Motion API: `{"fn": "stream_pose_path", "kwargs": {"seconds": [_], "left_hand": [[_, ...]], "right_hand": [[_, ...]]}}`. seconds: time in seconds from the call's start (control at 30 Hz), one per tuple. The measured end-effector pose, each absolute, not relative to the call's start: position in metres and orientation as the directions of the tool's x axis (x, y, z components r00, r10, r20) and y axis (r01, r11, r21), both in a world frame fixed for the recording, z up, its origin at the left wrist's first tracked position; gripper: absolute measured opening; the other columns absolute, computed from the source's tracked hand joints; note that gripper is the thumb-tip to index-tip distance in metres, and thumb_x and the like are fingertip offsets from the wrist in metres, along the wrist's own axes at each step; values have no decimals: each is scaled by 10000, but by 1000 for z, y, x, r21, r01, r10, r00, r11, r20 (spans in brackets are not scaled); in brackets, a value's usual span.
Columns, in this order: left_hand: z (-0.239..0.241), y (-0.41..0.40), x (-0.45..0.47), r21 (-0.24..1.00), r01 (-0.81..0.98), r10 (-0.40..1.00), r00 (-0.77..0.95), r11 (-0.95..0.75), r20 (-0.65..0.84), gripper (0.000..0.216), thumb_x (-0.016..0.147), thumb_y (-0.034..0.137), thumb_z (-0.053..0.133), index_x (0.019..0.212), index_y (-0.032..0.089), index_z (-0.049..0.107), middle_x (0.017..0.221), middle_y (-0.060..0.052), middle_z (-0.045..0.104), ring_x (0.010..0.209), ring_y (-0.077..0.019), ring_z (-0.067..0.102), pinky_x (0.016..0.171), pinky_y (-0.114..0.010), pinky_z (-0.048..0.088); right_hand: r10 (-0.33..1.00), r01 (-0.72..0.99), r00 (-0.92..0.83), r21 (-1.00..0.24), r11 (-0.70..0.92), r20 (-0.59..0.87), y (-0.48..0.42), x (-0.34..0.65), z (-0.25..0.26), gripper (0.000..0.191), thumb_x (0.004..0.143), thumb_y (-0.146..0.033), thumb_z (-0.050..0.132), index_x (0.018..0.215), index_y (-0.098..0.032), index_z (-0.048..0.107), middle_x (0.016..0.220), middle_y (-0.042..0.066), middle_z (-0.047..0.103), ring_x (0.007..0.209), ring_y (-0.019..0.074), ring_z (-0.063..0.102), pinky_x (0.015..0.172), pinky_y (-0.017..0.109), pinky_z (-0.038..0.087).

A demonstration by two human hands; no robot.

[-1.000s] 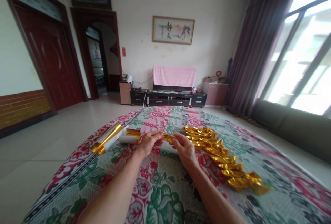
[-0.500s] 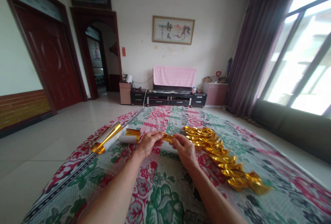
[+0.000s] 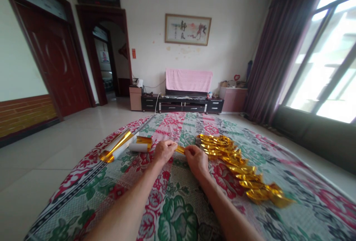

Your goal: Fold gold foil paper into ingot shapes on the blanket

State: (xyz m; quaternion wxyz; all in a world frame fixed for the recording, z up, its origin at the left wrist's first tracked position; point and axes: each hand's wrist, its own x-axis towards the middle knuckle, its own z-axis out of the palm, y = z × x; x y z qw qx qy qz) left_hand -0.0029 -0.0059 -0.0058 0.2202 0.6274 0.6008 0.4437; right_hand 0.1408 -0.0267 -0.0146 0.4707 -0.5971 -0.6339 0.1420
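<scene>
My left hand and my right hand both pinch one small piece of gold foil paper between them, just above a floral quilt. Each hand's fingers are closed on an end of the piece. A long row of folded gold foil pieces lies on the quilt to the right of my right hand. To the left of my left hand lie a stack of gold foil sheets and a white roll with a gold end.
The quilt covers a low surface over a tiled floor. A dark TV cabinet with a pink cloth stands against the far wall. A dark sofa back runs along the window at the right. Dark red doors stand at the left.
My hands have drawn a little closer together on the gold foil piece. The view has shifted slightly; nothing else on the quilt has moved.
</scene>
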Motion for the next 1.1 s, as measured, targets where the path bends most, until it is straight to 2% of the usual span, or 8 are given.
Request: {"fn": "stream_pose_path", "kwargs": {"seconds": [0.1, 0.2, 0.33, 0.63, 0.9, 1.0, 1.1], "left_hand": [[-6, -8, -3, 643, 749, 929, -109, -156, 352, 217, 727, 275, 505, 698, 209, 711, 662, -28, 672, 638, -136, 560, 581, -216, 337], [-9, -7, -2, 488, 861, 909, -82, -143, 410, 211, 721, 235, 505, 690, 197, 711, 736, -59, 668, 702, -158, 560, 630, -232, 351], [-16, -4, -2, 392, 904, 902, -16, -172, 432, 201, 714, 200, 510, 703, 197, 710, 764, -69, 651, 775, -173, 554, 716, -248, 369], [-16, -9, 1, 307, 934, 897, 31, -183, 441, 198, 761, 225, 494, 740, 179, 685, 780, -76, 610, 798, -178, 534, 763, -274, 365], [-14, -10, 1, 338, 920, 903, 36, -197, 428, 142, 745, 228, 533, 827, 174, 635, 838, -61, 605, 854, -188, 527, 805, -288, 356], [-14, -11, 1, 353, 913, 904, 40, -206, 425, 133, 733, 218, 560, 845, 180, 621, 835, -54, 602, 852, -182, 524, 802, -280, 357], [-16, -9, 0, 335, 918, 908, 57, -211, 414, 109, 757, 237, 548, 776, 181, 639, 806, -62, 592, 845, -181, 521, 792, -279, 359]], "right_hand": [[879, 723, 133, -651, 231, 459, -28, 138, -13, 198, 704, -230, 475, 725, -199, 670, 694, 14, 657, 642, 142, 580, 617, 219, 396], [875, 791, 78, -564, 238, 478, -27, 136, -14, 189, 715, -185, 468, 727, -182, 656, 725, 30, 649, 662, 134, 570, 632, 208, 375], [900, 843, 48, -501, 196, 432, -26, 134, -13, 170, 720, -159, 478, 776, -165, 639, 732, 44, 637, 670, 140, 562, 634, 213, 354], [918, 876, 37, -455, 161, 395, -29, 130, -12, 176, 763, -144, 456, 883, -166, 583, 842, 62, 618, 746, 154, 561, 632, 228, 324], [912, 882, 17, -436, 179, 409, -34, 129, -13, 240, 781, -134, 426, 988, -175, 540, 896, 63, 559, 773, 152, 544, 625, 227, 334], [920, 892, 13, -420, 167, 392, -34, 129, -13, 214, 791, -150, 431, 952, -195, 565, 932, 55, 523, 765, 138, 535, 592, 219, 326], [931, 905, -16, -390, 168, 364, -35, 128, -13, 208, 836, -208, 401, 835, -200, 609, 925, 51, 514, 765, 132, 526, 572, 217, 316]]}}
